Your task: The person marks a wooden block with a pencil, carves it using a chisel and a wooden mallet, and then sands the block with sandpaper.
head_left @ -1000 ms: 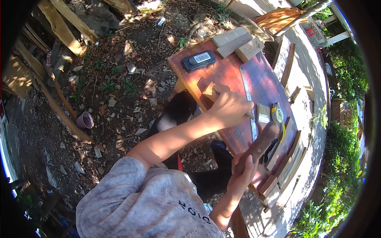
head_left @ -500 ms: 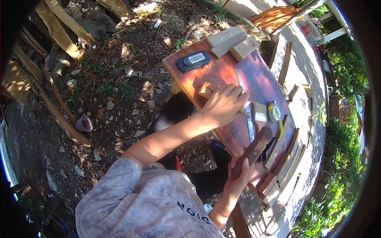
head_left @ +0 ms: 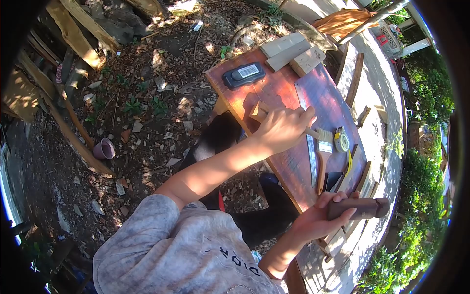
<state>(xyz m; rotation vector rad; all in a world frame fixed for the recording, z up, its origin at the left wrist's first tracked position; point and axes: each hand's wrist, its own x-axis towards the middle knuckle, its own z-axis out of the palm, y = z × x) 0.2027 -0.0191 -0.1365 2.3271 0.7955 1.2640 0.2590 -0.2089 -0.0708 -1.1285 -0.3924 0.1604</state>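
My left hand (head_left: 284, 130) is closed over a pale wooden stick (head_left: 312, 133) above the table. Its tip pokes out past the fingers, and a light wooden block (head_left: 259, 111) shows on the other side of the hand; whether the two are one piece is hidden. My right hand (head_left: 323, 220) grips a dark brown carved wooden piece (head_left: 360, 208) with a groove near its far end, held beyond the table's near right side. Between the hands lie a flat paintbrush (head_left: 323, 154), a metal ruler (head_left: 312, 159) and a yellow tape measure (head_left: 341, 139) with its tape partly out.
The reddish wooden table (head_left: 289, 169) carries a black case with a white label (head_left: 244, 74) and several boards (head_left: 286, 53) at the far end. Wood strips (head_left: 363, 177) line its right side. Rubble and leaves cover the ground, with a purple pot (head_left: 104, 148) there.
My right hand has moved right and turned the carved wooden piece from slanting over the table to nearly level, uncovering the paintbrush handle. My left hand has shifted slightly right with the stick.
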